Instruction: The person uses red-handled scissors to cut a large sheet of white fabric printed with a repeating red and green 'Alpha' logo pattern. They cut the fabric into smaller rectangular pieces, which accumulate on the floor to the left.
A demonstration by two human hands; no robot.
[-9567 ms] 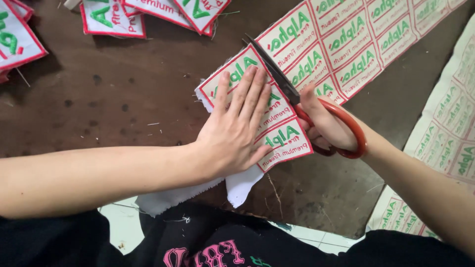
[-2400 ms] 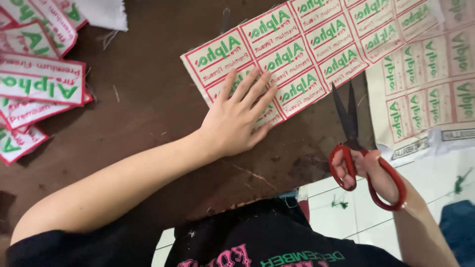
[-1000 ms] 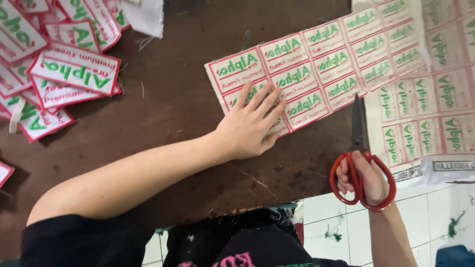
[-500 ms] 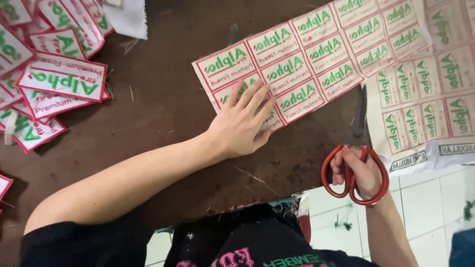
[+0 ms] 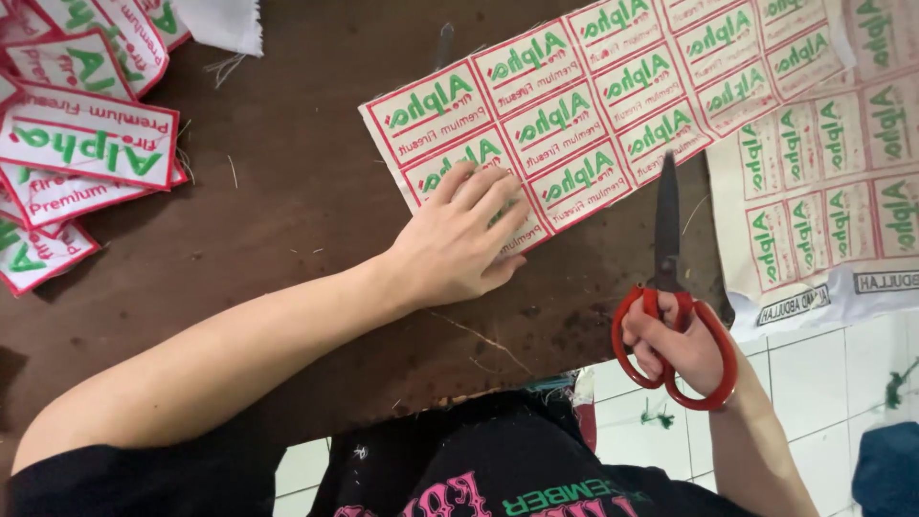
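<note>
- Left hand (image 5: pixel 459 239) lies flat, fingers spread, on the label sheet (image 5: pixel 574 115), centre frame: press firmly to hold it.
- Right hand (image 5: pixel 675 340) grips the closed scissors (image 5: pixel 670 287), lower right; line the blades up with a red border.

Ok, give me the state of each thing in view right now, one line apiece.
left hand: open, flat, pressing on the label sheet.
label sheet: uncut, lying flat on the table.
right hand: fingers through the scissor handles.
scissors: blades closed, pointing up toward the sheet's lower edge.
cut labels: separated, piled at the left.
second sheet: uncut, overhanging the table edge.
table: dark, littered with threads.
</note>
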